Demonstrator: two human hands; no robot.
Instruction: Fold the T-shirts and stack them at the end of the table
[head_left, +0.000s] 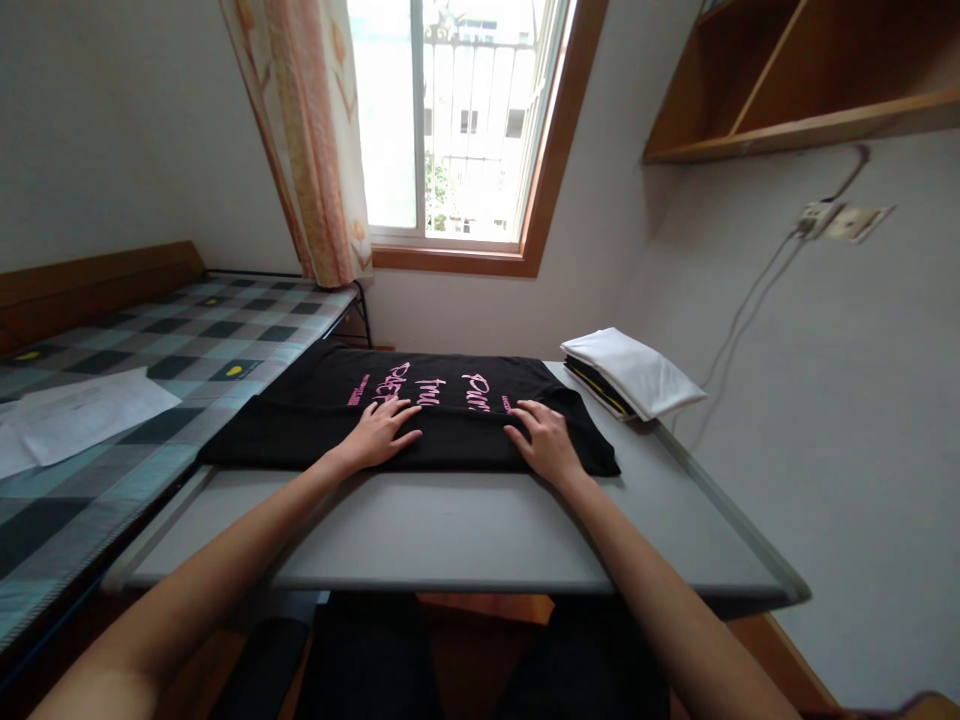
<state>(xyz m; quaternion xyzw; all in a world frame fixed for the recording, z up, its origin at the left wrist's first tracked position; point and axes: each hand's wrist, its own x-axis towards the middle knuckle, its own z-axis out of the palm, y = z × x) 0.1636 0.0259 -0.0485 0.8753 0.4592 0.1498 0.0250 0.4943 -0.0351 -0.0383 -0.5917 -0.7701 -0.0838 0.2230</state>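
A black shirt [285, 425] with pink lettering lies across the far part of the grey table [442, 530], its near part folded over and covering some of the print. My left hand [381, 432] rests on the fold left of the middle, fingers spread flat on the cloth. On the right part of the same fold lies my right hand [546, 440], also with its fingers apart. Neither hand grips anything. To the right of the shirt sits a stack of folded cloth [634, 370], white on top with black and yellow layers beneath.
A bed with a checked cover [202, 340] runs along the left, with white papers [90, 415] on it. Behind the table are a curtain [315, 140] and a window [465, 130]. A wooden shelf [825, 80] and a socket with cables [819, 218] are on the right wall.
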